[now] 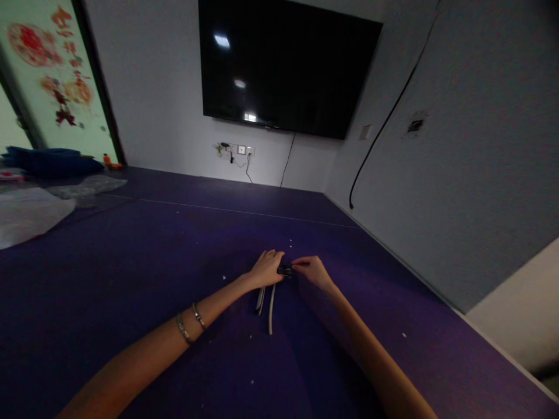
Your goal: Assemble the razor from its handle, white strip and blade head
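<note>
Low over the purple surface, my left hand (266, 269) is closed on a small black object (285, 270) that sticks out to the right of its fingers. Its exact kind is too small and dark to tell. My right hand (313, 271) has its thumb and fingertips pinched together at the right end of that object; whatever lies between them is hidden. Below my left hand a pale curved strip (271, 311) points toward me. Beside it is a second, shorter strip (260, 301) with a dark edge. Whether the strips join the black object cannot be seen.
The purple surface (174, 262) carries scattered white bits. Clear plastic bags (35, 212) and dark blue cloth (55, 161) lie at the left. A television (288, 64) hangs above wall sockets (241, 149). A black cable (388, 116) runs down the right wall.
</note>
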A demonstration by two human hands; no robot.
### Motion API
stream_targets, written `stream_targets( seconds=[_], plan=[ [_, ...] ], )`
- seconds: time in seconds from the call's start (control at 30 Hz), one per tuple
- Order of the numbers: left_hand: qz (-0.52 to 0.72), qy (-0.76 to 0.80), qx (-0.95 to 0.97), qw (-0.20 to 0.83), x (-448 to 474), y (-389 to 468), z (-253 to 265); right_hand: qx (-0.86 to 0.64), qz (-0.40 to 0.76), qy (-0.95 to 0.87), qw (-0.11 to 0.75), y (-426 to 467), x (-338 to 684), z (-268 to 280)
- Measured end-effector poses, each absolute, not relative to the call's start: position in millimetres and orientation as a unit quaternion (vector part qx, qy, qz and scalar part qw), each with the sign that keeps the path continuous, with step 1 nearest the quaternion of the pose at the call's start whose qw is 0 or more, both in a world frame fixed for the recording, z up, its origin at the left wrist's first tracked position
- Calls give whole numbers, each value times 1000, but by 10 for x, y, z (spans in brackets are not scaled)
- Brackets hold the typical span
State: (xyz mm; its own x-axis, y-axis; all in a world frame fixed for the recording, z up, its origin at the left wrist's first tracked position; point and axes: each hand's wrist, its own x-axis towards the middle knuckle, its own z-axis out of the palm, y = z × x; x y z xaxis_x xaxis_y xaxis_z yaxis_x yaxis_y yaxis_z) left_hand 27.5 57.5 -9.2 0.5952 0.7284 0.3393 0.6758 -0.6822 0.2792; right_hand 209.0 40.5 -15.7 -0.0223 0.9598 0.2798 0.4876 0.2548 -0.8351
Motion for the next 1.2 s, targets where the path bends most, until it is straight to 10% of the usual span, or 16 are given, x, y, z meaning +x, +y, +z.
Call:
stream_targets(
  seconds=[1.2],
  plan=[
    [187, 400, 891, 110, 211, 599, -176, -556, 273, -657, 430, 466, 2067, -397]
  ],
)
